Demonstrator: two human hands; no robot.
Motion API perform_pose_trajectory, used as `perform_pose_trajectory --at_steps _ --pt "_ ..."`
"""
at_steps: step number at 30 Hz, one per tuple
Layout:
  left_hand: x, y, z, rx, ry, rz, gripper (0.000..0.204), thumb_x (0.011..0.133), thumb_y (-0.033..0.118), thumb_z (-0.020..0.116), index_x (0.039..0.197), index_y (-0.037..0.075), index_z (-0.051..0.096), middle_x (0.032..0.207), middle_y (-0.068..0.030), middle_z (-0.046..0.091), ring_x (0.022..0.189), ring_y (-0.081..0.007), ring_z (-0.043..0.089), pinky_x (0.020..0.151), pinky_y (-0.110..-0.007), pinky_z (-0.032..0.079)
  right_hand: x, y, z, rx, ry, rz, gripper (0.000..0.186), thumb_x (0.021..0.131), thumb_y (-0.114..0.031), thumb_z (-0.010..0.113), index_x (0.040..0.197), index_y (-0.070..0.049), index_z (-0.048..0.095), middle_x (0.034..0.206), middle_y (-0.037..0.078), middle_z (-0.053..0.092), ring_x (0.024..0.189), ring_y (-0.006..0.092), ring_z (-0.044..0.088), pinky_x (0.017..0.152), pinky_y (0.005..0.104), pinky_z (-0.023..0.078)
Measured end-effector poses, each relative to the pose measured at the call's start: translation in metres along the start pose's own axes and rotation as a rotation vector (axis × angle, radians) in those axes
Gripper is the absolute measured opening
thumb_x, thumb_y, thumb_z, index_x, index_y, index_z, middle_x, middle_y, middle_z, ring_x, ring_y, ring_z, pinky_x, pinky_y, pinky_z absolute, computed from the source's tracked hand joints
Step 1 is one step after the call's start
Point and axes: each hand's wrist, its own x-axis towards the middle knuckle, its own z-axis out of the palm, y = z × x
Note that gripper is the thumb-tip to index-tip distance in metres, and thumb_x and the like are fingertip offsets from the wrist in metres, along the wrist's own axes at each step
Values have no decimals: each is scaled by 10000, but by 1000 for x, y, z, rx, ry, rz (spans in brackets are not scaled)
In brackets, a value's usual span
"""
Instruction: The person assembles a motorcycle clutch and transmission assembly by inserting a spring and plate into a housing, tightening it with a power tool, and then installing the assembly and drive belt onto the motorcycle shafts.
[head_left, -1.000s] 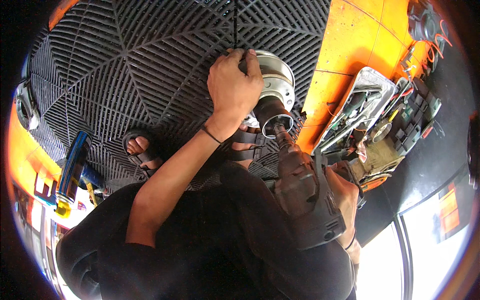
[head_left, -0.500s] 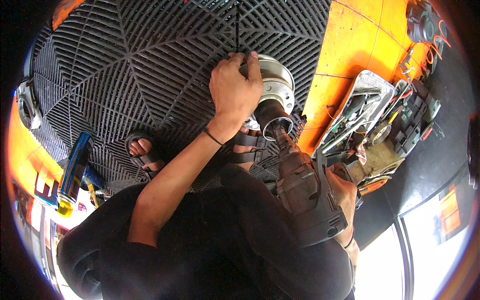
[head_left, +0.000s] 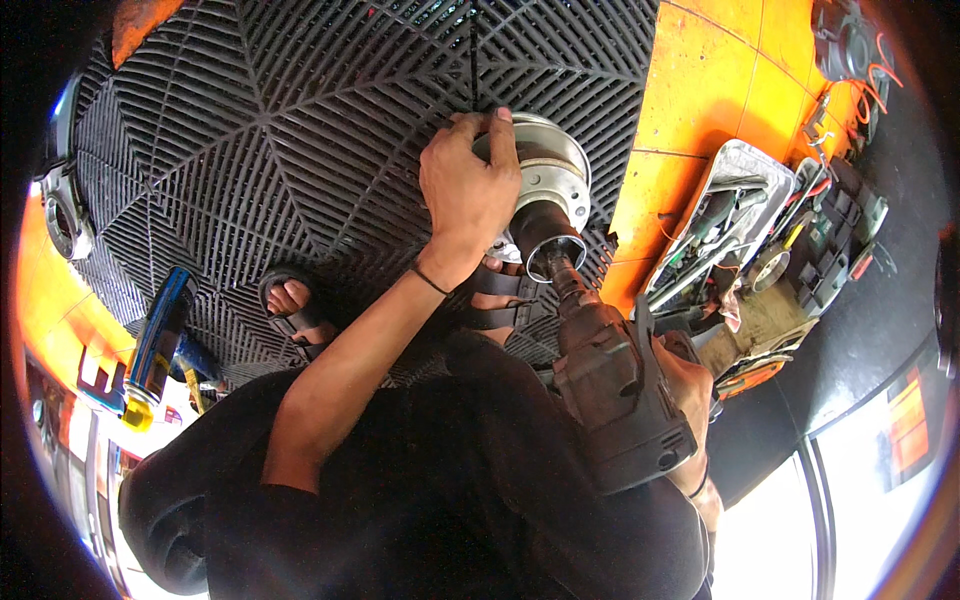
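A round, silvery metal hub-like part [head_left: 558, 150] with a wide rim and small holes in its face rests near the middle of the mat. My left hand [head_left: 468, 195] grips it from the left, fingers bent over its top edge. A large black socket [head_left: 543, 232] sits against the part's near face, joined to the nose of a dark, grimy impact wrench [head_left: 612, 375]. Around the wrench's handle, on its far right side, my right hand [head_left: 685, 385] is closed, partly hidden by the tool body. What lies inside the socket is hidden.
Black ribbed mat [head_left: 330, 130] covers the floor, bordered by orange tiles [head_left: 690, 90]. At right stands a metal tray [head_left: 740, 165] of hand tools, beside cardboard [head_left: 755, 330] and grey cases. A spray can [head_left: 160, 340] stands left of my sandalled feet; a metal ring-shaped part [head_left: 68, 215] lies farther left.
The view has shifted slightly, so things at the left appear a little farther right. Both hands keep their hold, and the socket stays against the metal part.
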Motion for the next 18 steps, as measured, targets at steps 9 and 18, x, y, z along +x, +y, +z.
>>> perform_pose_trajectory --at_steps 9,18 --pt "1 5 -5 74 -36 98 443 964 371 561 842 -38 681 845 -263 673 831 -458 632 794 -504 485 -2 9 -18 -190 -25 -250 203 748 -172 665 878 -51 567 745 210 620 723 452 616 630 503 481" --pt "-43 -29 -6 -442 -633 657 386 1033 246 400 927 -15 663 964 -188 658 933 -364 605 894 -431 441 -4 17 -39 -333 -21 -403 377 698 -298 749 982 -61 674 697 207 652 703 412 667 605 506 523"
